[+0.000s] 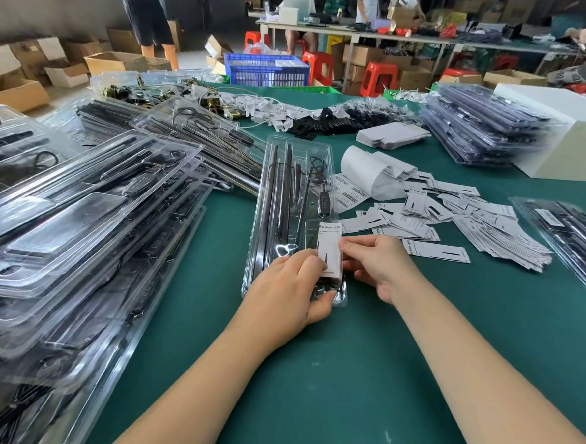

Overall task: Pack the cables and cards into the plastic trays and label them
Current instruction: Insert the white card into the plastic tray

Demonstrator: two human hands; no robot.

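A worker's left hand (291, 283) and right hand (375, 261) pinch a card (329, 249) between them over the near end of a cable-loaded plastic tray (269, 193). Filled trays (78, 226) pile up leftward; loose cards (456, 218) and barcode labels (350, 192) wait beyond the right hand.

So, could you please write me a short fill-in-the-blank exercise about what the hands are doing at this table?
1. Both hands, left hand and right hand, hold a white ____ over the near end of the clear tray.
2. The table is covered in ____ cloth.
3. The loose cards lie to the ____ of the tray.
4. The strip of barcode labels lies ____ the tray.

Missing words: card; green; right; outside
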